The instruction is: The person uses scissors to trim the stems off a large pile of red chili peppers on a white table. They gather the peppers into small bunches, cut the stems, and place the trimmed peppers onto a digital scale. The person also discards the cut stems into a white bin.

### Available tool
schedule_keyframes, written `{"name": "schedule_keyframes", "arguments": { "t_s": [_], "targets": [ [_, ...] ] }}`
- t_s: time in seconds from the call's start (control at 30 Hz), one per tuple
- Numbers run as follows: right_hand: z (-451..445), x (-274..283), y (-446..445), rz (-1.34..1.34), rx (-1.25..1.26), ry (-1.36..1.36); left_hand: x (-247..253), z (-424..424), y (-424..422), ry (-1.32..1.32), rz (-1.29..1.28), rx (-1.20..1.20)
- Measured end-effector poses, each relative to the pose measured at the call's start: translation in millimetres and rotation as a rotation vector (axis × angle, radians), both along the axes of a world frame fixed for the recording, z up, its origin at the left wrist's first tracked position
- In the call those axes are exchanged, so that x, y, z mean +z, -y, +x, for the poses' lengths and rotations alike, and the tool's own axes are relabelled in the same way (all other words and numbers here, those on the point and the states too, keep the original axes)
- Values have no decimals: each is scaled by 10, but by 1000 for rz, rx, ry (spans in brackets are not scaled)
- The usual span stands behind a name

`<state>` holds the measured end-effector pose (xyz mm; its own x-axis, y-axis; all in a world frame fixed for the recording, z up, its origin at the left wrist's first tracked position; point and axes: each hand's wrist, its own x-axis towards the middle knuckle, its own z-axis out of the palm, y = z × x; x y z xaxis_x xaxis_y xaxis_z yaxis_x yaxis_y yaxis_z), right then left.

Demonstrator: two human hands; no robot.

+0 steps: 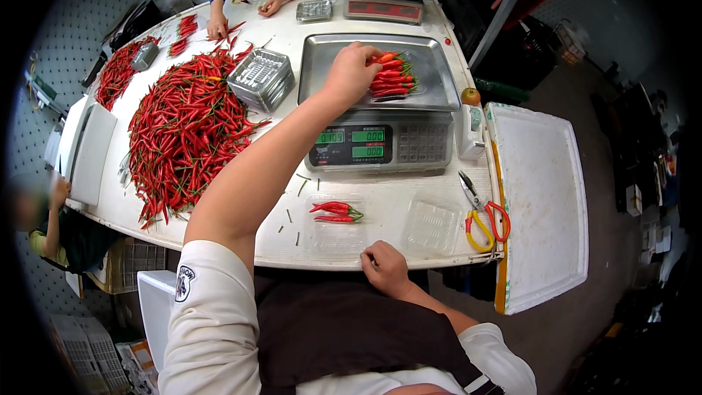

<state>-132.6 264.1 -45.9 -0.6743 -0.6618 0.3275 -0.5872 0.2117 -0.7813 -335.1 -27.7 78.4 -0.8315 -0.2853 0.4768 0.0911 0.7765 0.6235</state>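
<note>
My left hand (354,68) reaches over the steel pan (329,46) of a digital scale (378,142). Its fingertips meet the left end of a row of red chili peppers (393,75) lying there; whether they grip one is hidden. My right hand (386,269) rests with curled fingers at the table's front edge, nothing visible in it. Just beyond it, a transparent plastic tray (321,241) carries a few red chilies (335,212). To the right sits another transparent tray (433,225). Scissors (482,214) with red and yellow handles lie at the right edge.
A large chili heap (186,126) covers the table's left, beside stacked plastic trays (262,79). Across the table, a co-worker's hand (218,27) touches chilies. A second scale (384,8) stands at the back. A white foam lid (540,208) adjoins the right edge.
</note>
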Motion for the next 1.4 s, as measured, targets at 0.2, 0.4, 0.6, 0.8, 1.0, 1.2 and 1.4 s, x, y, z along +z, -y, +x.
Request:
{"name": "schedule_keyframes", "arguments": {
  "t_s": [0.2, 0.4, 0.6, 0.8, 1.0, 1.2, 1.4],
  "targets": [
    [-15, -8, -12, -18, 8, 24, -122, -199, -68, 28, -158, -33],
    [-53, 75, -81, -38, 15, 263, -94, 112, -26, -122, -76, 24],
    [-927, 645, -193, -194, -153, 221, -179, 1315, -253, -166, 138, 74],
    [-2462, 1196, 324, -129, -261, 229, -757, 2480, -522, -17, 217, 213],
    [-3616, 819, 908, 171, -325, 116, -1157, 3045, -726, 67, 275, 274],
    [-3759, 914, 1234, 477, -323, 113, -1257, 3125, -760, 49, 284, 318],
    [-3787, 871, 1326, 465, -367, 263, -1247, 3119, -763, 52, 291, 307]
  ]
}}
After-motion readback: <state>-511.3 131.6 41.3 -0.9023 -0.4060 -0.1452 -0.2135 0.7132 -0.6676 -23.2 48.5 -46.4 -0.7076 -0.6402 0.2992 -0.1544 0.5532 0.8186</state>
